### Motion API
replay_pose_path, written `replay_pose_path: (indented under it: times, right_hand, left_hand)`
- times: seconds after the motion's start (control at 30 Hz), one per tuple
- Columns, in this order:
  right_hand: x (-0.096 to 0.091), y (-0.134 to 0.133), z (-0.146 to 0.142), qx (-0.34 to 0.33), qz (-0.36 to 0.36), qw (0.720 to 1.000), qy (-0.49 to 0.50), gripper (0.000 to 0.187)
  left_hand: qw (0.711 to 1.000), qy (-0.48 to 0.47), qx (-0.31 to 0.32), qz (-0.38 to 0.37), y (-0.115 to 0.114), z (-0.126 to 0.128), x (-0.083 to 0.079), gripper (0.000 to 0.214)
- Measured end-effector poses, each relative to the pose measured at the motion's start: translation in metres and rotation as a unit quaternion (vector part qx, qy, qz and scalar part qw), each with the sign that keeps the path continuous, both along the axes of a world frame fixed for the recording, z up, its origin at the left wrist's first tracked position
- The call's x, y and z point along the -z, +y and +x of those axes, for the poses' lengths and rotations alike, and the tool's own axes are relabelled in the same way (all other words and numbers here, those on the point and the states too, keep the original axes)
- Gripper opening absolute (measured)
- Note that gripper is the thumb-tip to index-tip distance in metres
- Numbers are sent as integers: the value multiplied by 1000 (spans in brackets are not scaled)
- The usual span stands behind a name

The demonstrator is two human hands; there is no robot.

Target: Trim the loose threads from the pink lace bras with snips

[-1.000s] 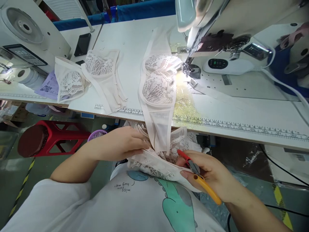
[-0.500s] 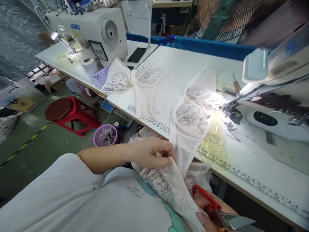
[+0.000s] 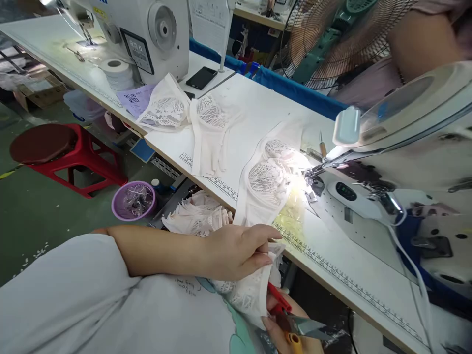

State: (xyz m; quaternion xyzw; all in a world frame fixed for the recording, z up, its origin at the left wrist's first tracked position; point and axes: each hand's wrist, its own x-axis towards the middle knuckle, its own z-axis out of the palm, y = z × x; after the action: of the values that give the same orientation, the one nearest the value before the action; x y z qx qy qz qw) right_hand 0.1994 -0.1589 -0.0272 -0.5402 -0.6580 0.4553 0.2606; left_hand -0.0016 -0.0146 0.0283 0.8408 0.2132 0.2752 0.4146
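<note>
My left hand (image 3: pixel 239 250) is closed on the upper edge of a white lace bra (image 3: pixel 250 295), in front of my shirt at the table's edge. At the lower right, my right hand (image 3: pixel 289 322) is wrapped round scissors (image 3: pixel 309 327) with red on the handle and a grey blade pointing right. Its thumb and fingers also pinch the bra's other edge. Beyond my left hand, a second bra piece (image 3: pixel 265 182) of white lace lies on the table, reaching up to the lit needle area of the near sewing machine (image 3: pixel 405 108).
More lace pieces (image 3: pixel 212 132) lie on the white table (image 3: pixel 350 255), near a phone (image 3: pixel 201 77). Another sewing machine (image 3: pixel 162 34) stands at the far left. A red stool (image 3: pixel 70 157), a purple basket (image 3: pixel 133 216) and a fabric pile (image 3: pixel 197 214) are below. A fan (image 3: pixel 332 39) and a person's arm (image 3: pixel 427 44) are behind.
My view has shifted to the right. Both hands have come closer together, and the bra between them is less stretched out. The scissors remain in my right hand.
</note>
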Motion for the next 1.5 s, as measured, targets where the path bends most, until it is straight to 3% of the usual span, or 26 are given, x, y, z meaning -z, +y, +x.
replay_pose_path:
  times: [0.1, 0.23, 0.33, 0.47, 0.6, 0.67, 0.83, 0.93, 1.03, 1.13, 1.23, 1.5]
  right_hand:
    - [-13, 8, -2, 83, -13, 995, 49, 16]
    - [-39, 35, -12, 173, 106, 969, 140, 15]
    - [-52, 55, -19, 185, 134, 961, 158, 15]
    - [-51, 65, -26, 194, 155, 953, 172, 12]
    - [-44, 66, -30, 235, 187, 937, 179, 13]
    - [-41, 67, -34, 246, 196, 934, 170, 13]
    - [-41, 67, -35, 260, 198, 934, 146, 14]
    - [-46, 64, -21, 181, 163, 963, 119, 19]
    - [-54, 60, -2, 36, 97, 994, 42, 48]
    - [-59, 55, 8, -46, 2, 999, -17, 58]
    - [-55, 50, 9, -82, -36, 995, -43, 62]
    - [-45, 46, 12, -88, -3, 990, -112, 61]
  left_hand:
    - [1000, 6, 29, 4, -2, 3, -5, 31]
    - [998, -11, 69, -9, -2, 8, -11, 33]
    - [996, -15, 75, -37, -1, 10, -12, 33]
    - [994, 1, 68, -88, 1, 10, -13, 28]
    - [992, 54, 9, -118, 0, 9, -11, 31]
    - [985, 66, -1, -162, -1, 10, -9, 24]
    - [950, -17, 2, -311, -2, 15, -6, 19]
    - [935, -37, 19, -353, 3, 16, -7, 19]
    - [924, -36, 39, -379, 10, 13, -8, 18]
    - [917, -22, 43, -397, 16, 11, -9, 15]
    - [903, 8, 36, -428, 20, 10, -9, 14]
    - [872, 67, 20, -484, 27, 10, -6, 20]
